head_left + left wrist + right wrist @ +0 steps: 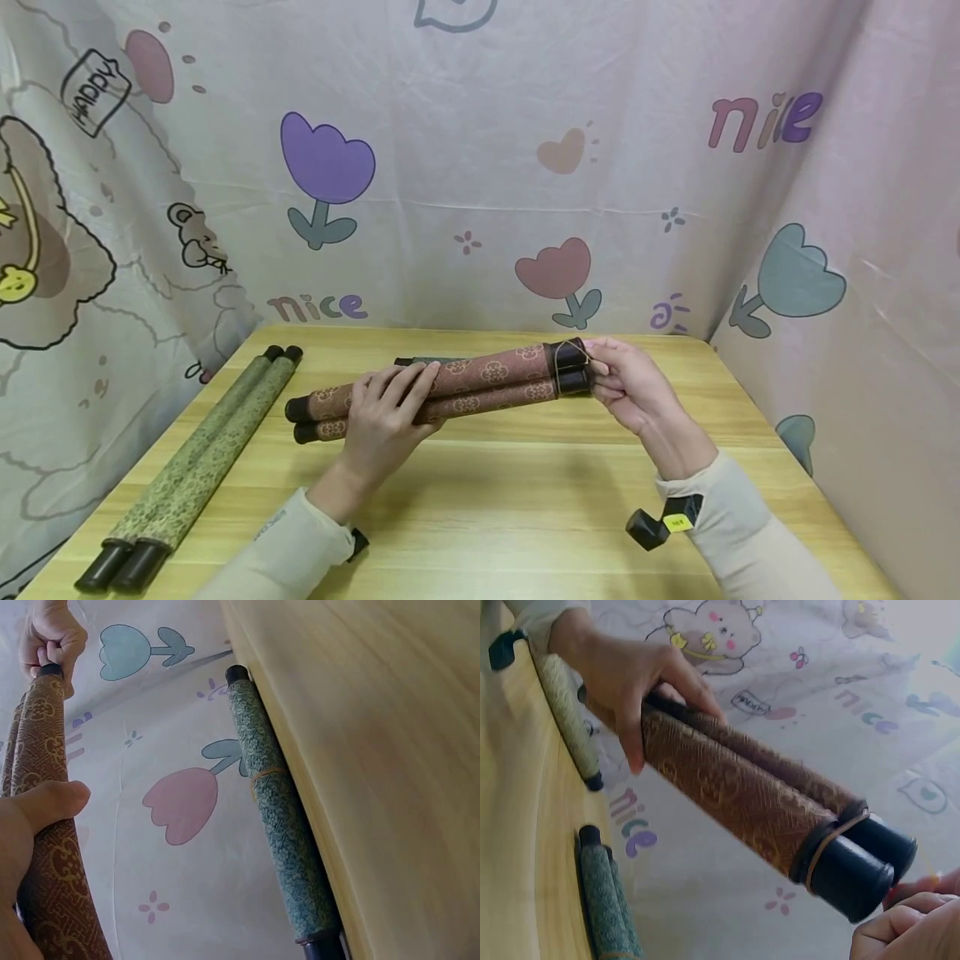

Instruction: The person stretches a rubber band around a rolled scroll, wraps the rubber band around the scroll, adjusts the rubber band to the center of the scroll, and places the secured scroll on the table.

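Yellow table (525, 508), brown rolls (491, 372) — flowered cloth (450, 150)

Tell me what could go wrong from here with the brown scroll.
The band loops round the black ends, where the right hand seems to pinch it; it might snap or slip off suddenly.

The left hand grips the brown scroll partway along; if that grip loosens, the scroll, held above the table, could drop.
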Action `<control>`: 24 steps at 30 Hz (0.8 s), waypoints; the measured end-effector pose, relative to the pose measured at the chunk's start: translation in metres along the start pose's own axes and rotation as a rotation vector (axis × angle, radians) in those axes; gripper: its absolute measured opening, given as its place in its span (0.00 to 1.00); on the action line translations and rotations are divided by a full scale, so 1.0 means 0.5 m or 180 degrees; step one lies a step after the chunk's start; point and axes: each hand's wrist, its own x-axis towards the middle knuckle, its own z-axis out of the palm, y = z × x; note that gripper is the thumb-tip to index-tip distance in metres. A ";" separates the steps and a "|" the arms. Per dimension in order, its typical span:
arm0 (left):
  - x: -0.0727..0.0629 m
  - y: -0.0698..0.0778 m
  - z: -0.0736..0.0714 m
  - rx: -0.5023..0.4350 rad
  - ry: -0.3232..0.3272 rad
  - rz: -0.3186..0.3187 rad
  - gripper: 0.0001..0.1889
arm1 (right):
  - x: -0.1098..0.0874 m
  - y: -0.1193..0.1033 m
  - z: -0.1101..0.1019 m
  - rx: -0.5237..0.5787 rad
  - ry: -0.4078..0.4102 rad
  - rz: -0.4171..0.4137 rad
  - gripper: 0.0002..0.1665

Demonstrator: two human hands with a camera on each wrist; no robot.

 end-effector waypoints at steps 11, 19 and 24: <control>-0.003 -0.002 0.001 -0.0243 -0.0354 -0.0492 0.44 | -0.006 0.025 0.007 0.0605 0.0077 0.0004 0.17; 0.001 -0.004 0.011 -0.0316 -0.0490 -0.0805 0.44 | -0.010 0.047 0.028 0.1759 0.0271 0.0220 0.10; 0.007 -0.004 0.024 -0.0332 -0.0451 -0.0891 0.44 | -0.006 0.052 0.049 0.2342 0.0556 0.0242 0.07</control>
